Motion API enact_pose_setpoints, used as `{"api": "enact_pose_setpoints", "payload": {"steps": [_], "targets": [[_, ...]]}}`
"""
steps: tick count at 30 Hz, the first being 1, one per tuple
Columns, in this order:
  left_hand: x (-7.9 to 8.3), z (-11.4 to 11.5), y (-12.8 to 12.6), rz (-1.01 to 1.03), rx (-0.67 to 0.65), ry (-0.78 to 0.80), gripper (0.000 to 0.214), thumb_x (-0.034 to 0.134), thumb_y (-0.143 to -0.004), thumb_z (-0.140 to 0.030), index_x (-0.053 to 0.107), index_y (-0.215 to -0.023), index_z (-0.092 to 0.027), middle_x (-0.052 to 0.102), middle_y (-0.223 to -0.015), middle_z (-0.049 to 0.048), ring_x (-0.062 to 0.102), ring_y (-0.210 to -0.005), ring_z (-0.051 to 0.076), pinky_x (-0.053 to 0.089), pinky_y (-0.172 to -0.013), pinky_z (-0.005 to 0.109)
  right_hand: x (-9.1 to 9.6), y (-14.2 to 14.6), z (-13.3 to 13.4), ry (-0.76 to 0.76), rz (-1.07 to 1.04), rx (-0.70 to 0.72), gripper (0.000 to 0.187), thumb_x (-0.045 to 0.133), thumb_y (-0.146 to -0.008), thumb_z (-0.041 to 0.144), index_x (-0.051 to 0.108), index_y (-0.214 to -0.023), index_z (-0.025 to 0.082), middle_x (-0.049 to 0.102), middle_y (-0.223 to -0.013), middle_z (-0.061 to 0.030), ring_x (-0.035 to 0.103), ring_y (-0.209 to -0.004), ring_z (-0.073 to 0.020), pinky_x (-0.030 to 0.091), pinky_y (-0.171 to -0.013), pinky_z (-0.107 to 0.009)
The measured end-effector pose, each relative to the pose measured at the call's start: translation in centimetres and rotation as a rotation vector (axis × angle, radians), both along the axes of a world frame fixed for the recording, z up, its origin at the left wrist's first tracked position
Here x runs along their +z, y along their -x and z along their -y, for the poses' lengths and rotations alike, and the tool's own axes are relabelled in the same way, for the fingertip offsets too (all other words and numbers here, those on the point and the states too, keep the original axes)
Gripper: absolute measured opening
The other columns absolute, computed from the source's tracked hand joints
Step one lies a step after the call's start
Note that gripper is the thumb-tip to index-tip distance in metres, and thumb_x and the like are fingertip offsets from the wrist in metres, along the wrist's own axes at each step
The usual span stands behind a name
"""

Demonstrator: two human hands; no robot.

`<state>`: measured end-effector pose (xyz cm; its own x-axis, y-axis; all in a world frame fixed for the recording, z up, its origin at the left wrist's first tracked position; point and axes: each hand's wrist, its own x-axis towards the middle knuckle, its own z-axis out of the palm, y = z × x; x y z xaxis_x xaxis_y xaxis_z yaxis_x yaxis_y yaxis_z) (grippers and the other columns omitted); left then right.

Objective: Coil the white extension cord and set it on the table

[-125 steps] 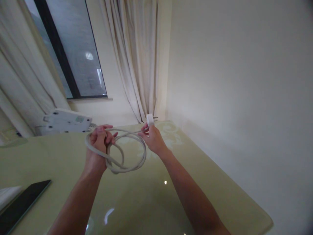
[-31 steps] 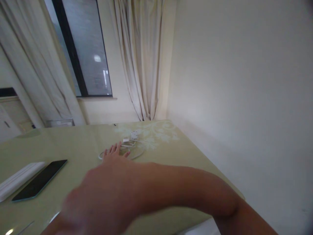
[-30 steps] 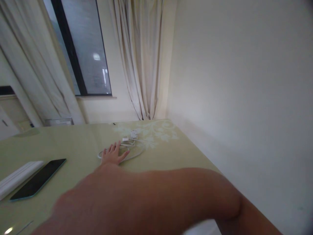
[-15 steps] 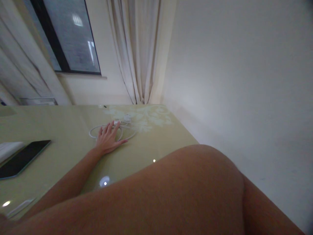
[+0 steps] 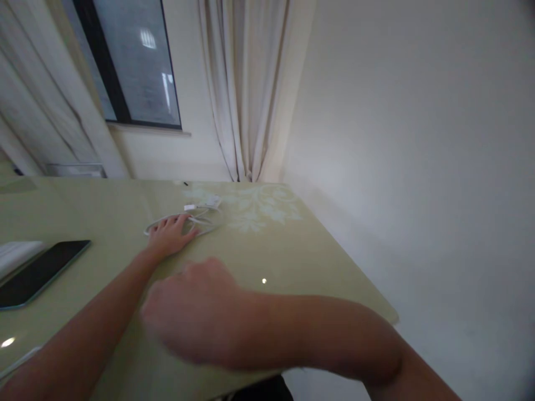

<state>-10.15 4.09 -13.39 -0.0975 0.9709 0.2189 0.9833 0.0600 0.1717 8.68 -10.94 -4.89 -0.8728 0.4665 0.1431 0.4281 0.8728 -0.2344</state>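
My left hand (image 5: pixel 171 236) rests on a coiled white charging cable (image 5: pixel 204 221) on the pale green tabletop. Its fingers bend over the left part of the loops, and the thumb lies against the cable on the right. A white plug end (image 5: pixel 189 207) sits just past the fingertips, beside a white power adapter (image 5: pixel 214 201). Closer to me, my right hand (image 5: pixel 194 314) is in front of the cable, apart from it and blurred. Its fingers look curled in; whatever they may hold is hidden.
A dark tablet-like slab (image 5: pixel 45 273) and a white box-like object (image 5: pixel 19 255) lie at the left. A small black item (image 5: pixel 186 184) is near the far edge. Past the table hangs a curtain (image 5: pixel 242 100); a wall (image 5: pixel 397 167) runs along the right.
My right forearm, earlier across the foreground with its hand out of sight, has drawn back rightward, bringing the hand into view. My left hand has closed in and pulled the cable slightly left.
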Motion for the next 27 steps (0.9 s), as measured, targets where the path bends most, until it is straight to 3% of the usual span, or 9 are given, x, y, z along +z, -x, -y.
{"api": "enact_pose_setpoints", "payload": {"steps": [3, 6, 9, 11, 14, 17, 19, 21, 27], "targets": [[-0.5, -0.2, 2.3, -0.002, 0.110, -0.041, 0.075, 0.040, -0.100, -0.068, 0.053, -0.157, -0.021, 0.059, -0.153, 0.0246, 0.053, -0.137, 0.053, 0.040, -0.110, 0.071, -0.9, -4.3, -7.5, -0.078, 0.021, -0.243, 0.026, 0.058, -0.102, 0.037, 0.077, -0.100, 0.020, 0.080, -0.098, -0.0125, 0.075, -0.088, -0.0306, 0.056, -0.072, -0.043], [-1.2, -0.1, 3.7, 0.001, 0.253, -0.106, 0.079, 0.036, -0.102, -0.066, 0.046, -0.162, -0.016, 0.058, -0.152, 0.0276, 0.055, -0.134, 0.054, 0.042, -0.107, 0.070, -4.0, -7.1, -13.9, -0.062, -0.113, -0.549, 0.029, 0.057, -0.105, 0.042, 0.074, -0.113, 0.020, 0.077, -0.118, -0.0136, 0.071, -0.111, -0.0290, 0.056, -0.085, -0.039], [-1.7, 0.5, 3.6, -0.057, 0.232, -0.264, 0.078, 0.038, -0.103, -0.058, 0.039, -0.166, -0.011, 0.051, -0.161, 0.0264, 0.050, -0.141, 0.050, 0.038, -0.115, 0.064, -7.5, -7.8, -16.9, -0.048, -0.247, -0.689, 0.029, 0.055, -0.107, 0.036, 0.071, -0.124, 0.018, 0.073, -0.128, -0.0147, 0.065, -0.123, -0.0282, 0.052, -0.103, -0.040], [-1.6, 1.0, 2.6, -0.117, 0.123, -0.384, 0.071, 0.039, -0.103, -0.047, 0.040, -0.165, -0.011, 0.049, -0.164, 0.0228, 0.047, -0.145, 0.044, 0.033, -0.122, 0.058, -8.8, -7.6, -17.5, -0.046, -0.287, -0.725, 0.032, 0.053, -0.108, 0.034, 0.068, -0.130, 0.015, 0.071, -0.132, -0.0152, 0.062, -0.126, -0.0280, 0.049, -0.108, -0.041], [-1.0, 1.5, -0.8, -0.137, -0.096, -0.423, 0.056, 0.041, -0.102, -0.038, 0.058, -0.151, -0.015, 0.059, -0.155, 0.0198, 0.055, -0.137, 0.039, 0.037, -0.119, 0.053, -9.4, -7.4, -17.7, -0.037, -0.321, -0.743, 0.032, 0.053, -0.108, 0.032, 0.068, -0.130, 0.014, 0.070, -0.131, -0.0148, 0.062, -0.125, -0.0276, 0.047, -0.109, -0.040], [-0.8, 1.5, -5.5, -0.074, -0.297, -0.188, 0.040, 0.040, -0.104, -0.036, 0.073, -0.116, -0.018, 0.075, -0.122, 0.0178, 0.066, -0.118, 0.034, 0.045, -0.106, 0.047, -9.6, -7.4, -17.9, -0.042, -0.322, -0.734, 0.026, 0.055, -0.105, 0.026, 0.070, -0.124, 0.017, 0.072, -0.127, -0.0138, 0.062, -0.123, -0.0278, 0.048, -0.107, -0.040], [-1.1, 1.3, -8.1, -0.057, -0.331, -0.101, 0.038, 0.042, -0.105, -0.037, 0.073, -0.092, -0.021, 0.076, -0.096, 0.0138, 0.071, -0.094, 0.029, 0.049, -0.088, 0.040, -9.8, -7.5, -18.0, -0.057, -0.310, -0.719, 0.025, 0.056, -0.103, 0.023, 0.071, -0.122, 0.019, 0.072, -0.126, -0.0132, 0.062, -0.123, -0.0281, 0.047, -0.106, -0.040], [-1.6, 1.2, -9.6, -0.030, -0.328, -0.059, 0.038, 0.042, -0.105, -0.036, 0.070, -0.084, -0.022, 0.075, -0.090, 0.0118, 0.070, -0.083, 0.027, 0.047, -0.075, 0.037, -10.0, -7.5, -17.8, -0.075, -0.292, -0.700, 0.025, 0.057, -0.102, 0.022, 0.071, -0.122, 0.019, 0.072, -0.126, -0.0128, 0.061, -0.124, -0.0284, 0.047, -0.106, -0.040], [-2.1, 1.1, -8.7, 0.068, -0.267, -0.016, 0.036, 0.043, -0.104, -0.037, 0.065, -0.080, -0.022, 0.074, -0.086, 0.0094, 0.067, -0.078, 0.024, 0.040, -0.069, 0.033, -10.7, -7.9, -17.1, -0.100, -0.248, -0.699, 0.028, 0.057, -0.101, 0.023, 0.071, -0.125, 0.018, 0.072, -0.132, -0.0143, 0.060, -0.127, -0.0302, 0.044, -0.109, -0.043]]}}
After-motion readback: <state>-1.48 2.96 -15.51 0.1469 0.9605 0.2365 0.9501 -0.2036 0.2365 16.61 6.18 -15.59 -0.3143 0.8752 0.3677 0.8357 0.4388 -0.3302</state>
